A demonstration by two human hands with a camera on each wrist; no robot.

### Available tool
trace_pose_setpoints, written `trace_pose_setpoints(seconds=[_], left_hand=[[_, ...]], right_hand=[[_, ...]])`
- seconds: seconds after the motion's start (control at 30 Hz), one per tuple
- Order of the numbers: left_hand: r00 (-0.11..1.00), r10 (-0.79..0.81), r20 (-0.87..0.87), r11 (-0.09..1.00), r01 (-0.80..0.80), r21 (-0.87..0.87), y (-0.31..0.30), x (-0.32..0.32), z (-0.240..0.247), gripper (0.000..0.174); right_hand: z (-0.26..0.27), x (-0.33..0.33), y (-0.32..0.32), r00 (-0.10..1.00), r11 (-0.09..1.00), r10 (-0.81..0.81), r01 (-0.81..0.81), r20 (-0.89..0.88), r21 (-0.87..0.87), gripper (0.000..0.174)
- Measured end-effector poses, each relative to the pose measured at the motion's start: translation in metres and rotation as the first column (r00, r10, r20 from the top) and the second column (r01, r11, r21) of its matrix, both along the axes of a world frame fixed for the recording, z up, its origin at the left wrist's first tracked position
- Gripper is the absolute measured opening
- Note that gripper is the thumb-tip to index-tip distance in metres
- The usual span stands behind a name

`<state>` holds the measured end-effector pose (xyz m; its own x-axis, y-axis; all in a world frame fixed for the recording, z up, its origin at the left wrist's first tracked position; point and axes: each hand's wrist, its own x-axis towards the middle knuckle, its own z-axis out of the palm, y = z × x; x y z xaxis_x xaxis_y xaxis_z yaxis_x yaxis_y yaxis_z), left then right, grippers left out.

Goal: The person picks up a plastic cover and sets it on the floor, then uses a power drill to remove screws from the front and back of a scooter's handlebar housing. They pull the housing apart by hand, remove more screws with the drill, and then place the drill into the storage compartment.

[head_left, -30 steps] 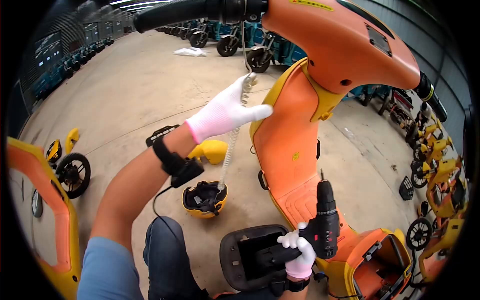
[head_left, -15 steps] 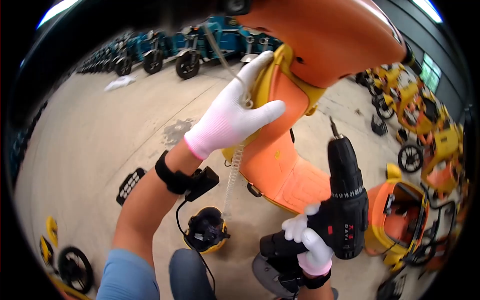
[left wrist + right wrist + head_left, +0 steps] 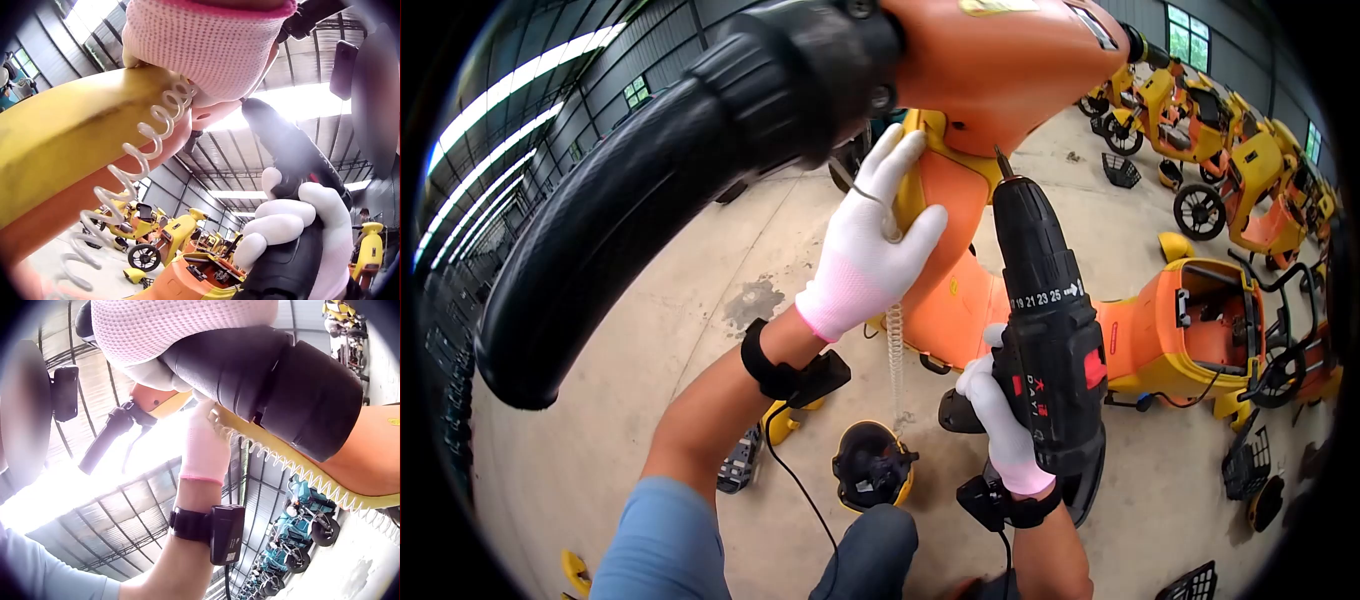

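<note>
In a white glove with a pink cuff, the left hand (image 3: 868, 235) rests flat against the yellow edge of the orange scooter front panel (image 3: 948, 190), fingers straight and thumb apart. A clear coiled cord (image 3: 895, 350) hangs from that hand, also seen across the left wrist view as a spiral (image 3: 112, 194). The gloved right hand (image 3: 1000, 410) grips a black cordless drill (image 3: 1040, 310) by its handle, the bit pointing up beside the panel. In the left wrist view the fingers of the right hand (image 3: 294, 225) curl round the drill handle (image 3: 281, 269).
A black handlebar grip (image 3: 610, 210) crosses the upper left, close to the camera. On the floor lie a yellow helmet (image 3: 874, 465) and a black basket (image 3: 1248, 464). The scooter's open seat compartment (image 3: 1180, 320) is at the right, with several yellow scooters (image 3: 1250, 190) behind.
The left hand has gone from beside the panel onto its yellow edge. The drill has risen closer to the panel's upper part. The view has shifted, with the handlebar now larger.
</note>
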<state>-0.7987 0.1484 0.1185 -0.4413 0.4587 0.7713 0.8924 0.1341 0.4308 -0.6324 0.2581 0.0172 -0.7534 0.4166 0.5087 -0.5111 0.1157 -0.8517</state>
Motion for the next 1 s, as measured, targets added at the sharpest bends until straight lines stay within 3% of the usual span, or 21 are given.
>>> trace_pose_setpoints(seconds=[0.1,0.17,0.2,0.3,0.33,0.5,0.57,0.63,0.83,0.9,0.93,1.0], left_hand=[[0.990,0.121,-0.072,0.992,-0.123,-0.028,0.001,-0.006,-0.005,0.061],[0.994,0.010,-0.105,0.991,0.004,0.132,0.006,-0.016,-0.013,0.062],[0.999,-0.042,-0.031,0.987,0.046,0.153,0.006,-0.014,-0.012,0.062],[0.999,0.007,-0.048,0.995,-0.003,0.096,0.002,-0.014,-0.010,0.063],[0.994,0.070,-0.089,0.997,-0.066,0.050,-0.001,-0.009,-0.009,0.064],[0.999,0.029,0.039,0.999,-0.030,0.026,-0.001,-0.001,-0.007,0.066],[0.998,0.030,0.048,0.999,-0.031,0.016,-0.002,-0.001,-0.007,0.066],[0.991,-0.031,0.133,0.999,0.025,0.047,0.000,0.002,-0.006,0.066],[0.990,0.087,0.113,0.995,-0.081,-0.056,-0.004,0.003,0.003,0.073],[0.968,0.008,0.251,0.986,0.035,-0.166,-0.016,0.005,0.013,0.079],[0.971,-0.010,0.240,0.969,0.068,-0.238,-0.028,0.003,0.019,0.088],[0.965,0.111,0.239,0.955,-0.037,-0.293,-0.062,0.019,0.035,0.105]], right_hand=[[-0.003,-0.002,-0.006,0.995,0.997,0.072,-0.073,-0.072,-0.005,0.032],[-0.015,-0.004,-0.011,0.951,0.949,0.257,-0.281,-0.171,-0.141,0.034],[-0.017,-0.002,-0.012,0.937,0.922,0.324,-0.343,-0.128,-0.177,0.037],[-0.019,-0.009,-0.023,0.857,0.824,0.478,-0.513,-0.191,-0.240,0.046],[-0.019,-0.012,-0.025,0.836,0.801,0.495,-0.545,-0.237,-0.248,0.045],[-0.006,-0.016,-0.027,0.769,0.684,0.550,-0.639,-0.327,-0.352,0.046],[-0.006,-0.025,-0.026,0.625,0.505,0.618,-0.780,-0.476,-0.369,0.042],[-0.008,-0.030,-0.027,0.601,0.476,0.638,-0.799,-0.481,-0.368,0.042],[-0.016,-0.045,-0.035,0.496,0.333,0.665,-0.866,-0.559,-0.374,0.044],[-0.017,-0.050,-0.040,0.497,0.336,0.654,-0.866,-0.571,-0.370,0.044],[-0.020,-0.053,-0.044,0.466,0.280,0.641,-0.882,-0.609,-0.380,0.044],[-0.025,-0.057,-0.049,0.437,0.226,0.621,-0.895,-0.650,-0.385,0.046]])
